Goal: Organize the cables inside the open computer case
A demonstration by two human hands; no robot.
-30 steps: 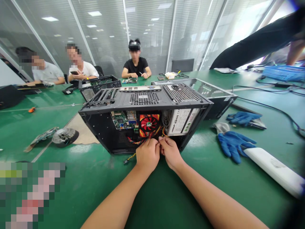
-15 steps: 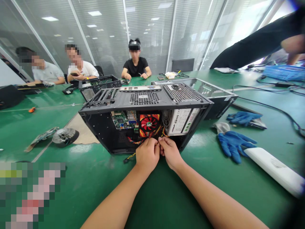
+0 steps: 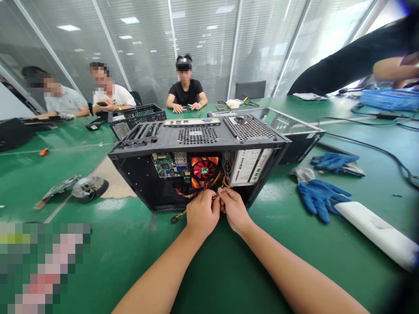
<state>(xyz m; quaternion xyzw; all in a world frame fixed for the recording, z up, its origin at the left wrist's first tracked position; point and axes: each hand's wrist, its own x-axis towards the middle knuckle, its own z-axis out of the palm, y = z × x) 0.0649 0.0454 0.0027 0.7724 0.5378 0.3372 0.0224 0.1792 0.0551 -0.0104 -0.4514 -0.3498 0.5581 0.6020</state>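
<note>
An open black computer case [image 3: 199, 146] lies on the green table, its open side facing me. Inside are a green motherboard [image 3: 166, 165], a red fan [image 3: 205, 168] and a power supply [image 3: 250, 168] with a white label. At the case's lower front edge, my left hand [image 3: 203, 211] pinches thin cables. My right hand [image 3: 234, 209] is closed on the same cables, fingertips almost touching the left ones. The cable ends are hidden by my fingers. A yellow-black cable with a black connector [image 3: 174, 219] sticks out left of my left hand.
Blue gloves [image 3: 322, 198] and a white bar-shaped object [image 3: 376, 233] lie at right. At left are a round metal-and-black part [image 3: 90, 187] and an orange item [image 3: 44, 151]. More cases stand behind. Three people sit across the table; another person's arm [image 3: 343, 61] reaches in at upper right.
My hands have barely moved and still hold the cables. The person across the table has brought both hands together around a small dark object.
</note>
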